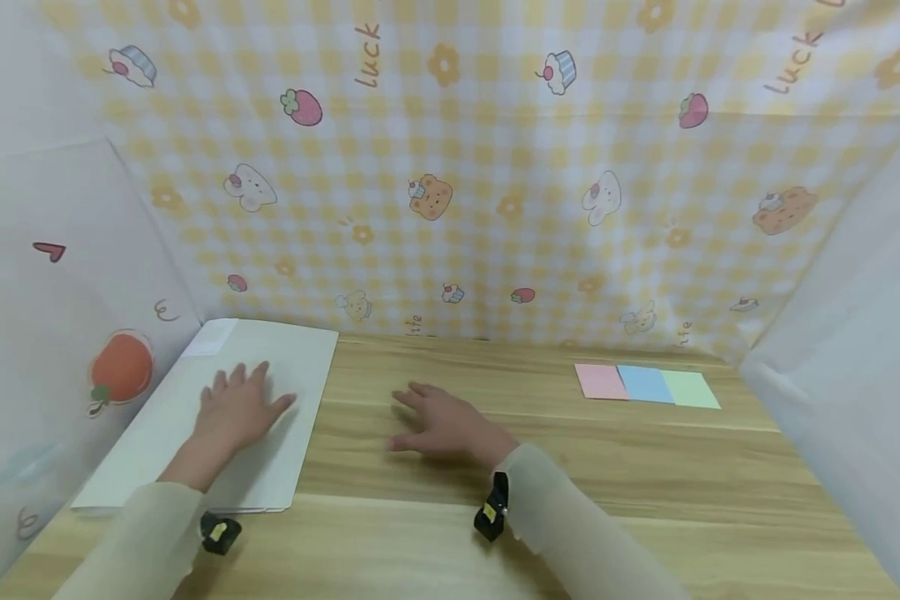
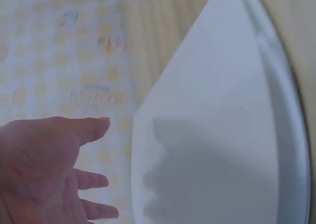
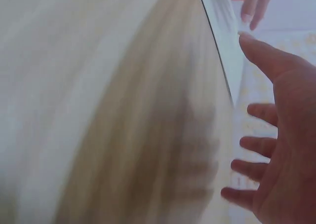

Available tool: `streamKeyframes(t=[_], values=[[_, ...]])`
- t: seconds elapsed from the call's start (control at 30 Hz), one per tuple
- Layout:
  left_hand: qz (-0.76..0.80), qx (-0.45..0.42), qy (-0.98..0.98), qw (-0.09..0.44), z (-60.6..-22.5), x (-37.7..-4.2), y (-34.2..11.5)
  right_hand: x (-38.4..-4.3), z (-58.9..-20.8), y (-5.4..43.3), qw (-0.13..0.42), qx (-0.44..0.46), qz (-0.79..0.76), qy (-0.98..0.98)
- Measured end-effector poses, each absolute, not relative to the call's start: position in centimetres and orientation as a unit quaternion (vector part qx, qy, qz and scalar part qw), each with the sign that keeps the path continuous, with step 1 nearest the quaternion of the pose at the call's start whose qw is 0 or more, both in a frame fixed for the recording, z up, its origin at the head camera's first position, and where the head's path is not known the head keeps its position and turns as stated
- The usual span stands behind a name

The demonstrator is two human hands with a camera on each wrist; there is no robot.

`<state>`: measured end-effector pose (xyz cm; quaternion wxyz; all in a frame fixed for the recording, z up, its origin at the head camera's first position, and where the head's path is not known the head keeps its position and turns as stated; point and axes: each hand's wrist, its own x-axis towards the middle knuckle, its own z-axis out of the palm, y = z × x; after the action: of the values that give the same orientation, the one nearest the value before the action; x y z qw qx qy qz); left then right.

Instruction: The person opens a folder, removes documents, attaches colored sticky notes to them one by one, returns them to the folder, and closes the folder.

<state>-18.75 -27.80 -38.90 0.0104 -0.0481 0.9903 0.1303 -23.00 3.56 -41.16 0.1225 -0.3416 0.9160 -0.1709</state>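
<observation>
A large white folder-like sheet [image 1: 270, 467] lies on the left of the table, with a pale rectangular label near its far left corner. My left hand [image 1: 234, 410] hovers over it, fingers spread, its shadow falling on the white cover in the left wrist view. Layered edges [image 2: 291, 135] show along the near side of the folder. To the right of it, my right hand [image 1: 450, 423] is held above the bare wood, fingers apart and pointing left. Nothing is between the fingers of either hand; the right wrist view shows the right palm [image 3: 296, 150] and its shadow below.
Pink [image 1: 602, 382], blue [image 1: 645, 384] and green [image 1: 692, 389] paper squares lie in a row at the back right of the wooden table [image 1: 390, 542]. A yellow checked cloth [image 1: 495, 250] hangs behind, with white cloth at both sides.
</observation>
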Motion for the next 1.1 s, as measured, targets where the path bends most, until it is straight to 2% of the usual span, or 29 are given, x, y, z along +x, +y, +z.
streamKeyframes(t=[0.23, 0.6, 1.1], values=[[0.144, -0.096, 0.985, 0.024, -39.2, -17.9, -31.7, -21.9, -41.5, 0.7, 0.16, -0.384, -0.187, 0.89], [0.167, -0.136, 0.976, 0.041, -39.5, -16.4, -33.7, -20.8, -42.4, -3.3, 0.118, -0.45, -0.132, 0.876], [0.148, -0.155, 0.975, 0.055, -40.7, -15.9, -34.9, -18.5, -42.4, -8.0, 0.108, -0.451, -0.014, 0.886]])
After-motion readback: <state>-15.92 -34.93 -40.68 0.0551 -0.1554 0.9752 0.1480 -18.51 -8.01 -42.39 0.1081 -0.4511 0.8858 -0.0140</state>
